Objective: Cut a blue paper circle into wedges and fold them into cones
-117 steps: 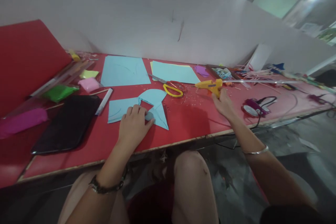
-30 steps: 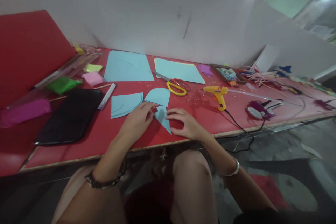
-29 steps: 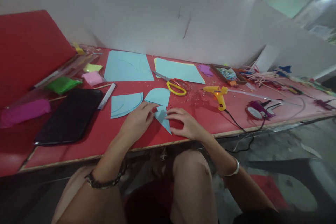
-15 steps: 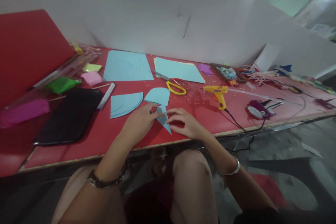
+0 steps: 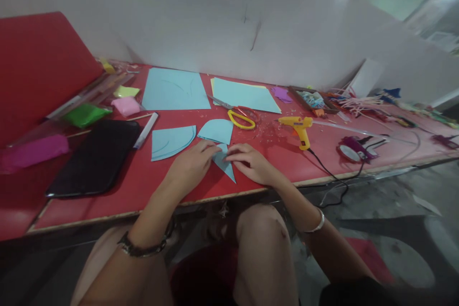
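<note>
Touching the pointed blue piece (image 5: 225, 167): left hand (image 5: 188, 167) and right hand (image 5: 253, 165); the piece lies between them on the red table (image 5: 118, 205), sharp tip toward the near edge
Left fingers: bent and close together at the piece's upper left; whether they pinch it, I cannot tell
Right fingers: curved, slightly spread, tips at its right edge; a grip cannot be made out
Beyond both hands: a rounded blue piece (image 5: 217, 131); farther off, scissors (image 5: 242, 119)
Left of the left hand: a curve-edged blue piece (image 5: 172, 142), near; a white pen (image 5: 146, 131), farther
Right of the right hand: a yellow glue gun (image 5: 299, 126), well apart
</note>
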Motion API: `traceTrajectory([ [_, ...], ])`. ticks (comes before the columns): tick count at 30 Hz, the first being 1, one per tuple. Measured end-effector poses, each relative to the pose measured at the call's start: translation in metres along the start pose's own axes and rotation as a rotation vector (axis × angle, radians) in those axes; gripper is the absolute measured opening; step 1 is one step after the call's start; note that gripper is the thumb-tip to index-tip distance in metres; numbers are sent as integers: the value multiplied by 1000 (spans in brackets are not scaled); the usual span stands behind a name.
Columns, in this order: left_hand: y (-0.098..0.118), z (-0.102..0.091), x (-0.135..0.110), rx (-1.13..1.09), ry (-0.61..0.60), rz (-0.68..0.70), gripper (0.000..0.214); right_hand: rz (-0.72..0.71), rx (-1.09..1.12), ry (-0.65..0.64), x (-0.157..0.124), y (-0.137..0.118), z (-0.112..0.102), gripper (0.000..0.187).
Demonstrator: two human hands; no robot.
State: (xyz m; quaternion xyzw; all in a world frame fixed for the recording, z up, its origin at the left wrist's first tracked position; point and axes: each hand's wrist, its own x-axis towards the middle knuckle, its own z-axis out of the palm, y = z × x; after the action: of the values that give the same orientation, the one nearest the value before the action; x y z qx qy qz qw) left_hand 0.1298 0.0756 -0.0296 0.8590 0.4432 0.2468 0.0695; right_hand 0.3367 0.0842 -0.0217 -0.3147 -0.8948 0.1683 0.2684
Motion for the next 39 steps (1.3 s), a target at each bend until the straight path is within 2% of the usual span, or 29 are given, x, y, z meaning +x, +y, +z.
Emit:
traceTrajectory([
  [12, 1, -3, 2, -70, 9, -73, 34, -17, 46, -5, 16, 14, 8, 35],
  [17, 0, -1, 0, 7, 1, -46, 34, -1, 65, -8, 19, 16, 11, 38],
  [20, 0, 0, 0, 114, -31, -6, 34, -5, 60, -9, 18, 17, 11, 39],
  [25, 4, -3, 2, 209, -78, -17, 25, -22, 48, -27, 14, 16, 8, 41],
  [31, 4, -6, 3, 182, -39, -51, 20, -23, 77, -39, 7, 14, 2, 43],
  [39, 5, -7, 6, 135, -64, -84, 20, 68, 149, -58, -6, 11, -5, 43],
])
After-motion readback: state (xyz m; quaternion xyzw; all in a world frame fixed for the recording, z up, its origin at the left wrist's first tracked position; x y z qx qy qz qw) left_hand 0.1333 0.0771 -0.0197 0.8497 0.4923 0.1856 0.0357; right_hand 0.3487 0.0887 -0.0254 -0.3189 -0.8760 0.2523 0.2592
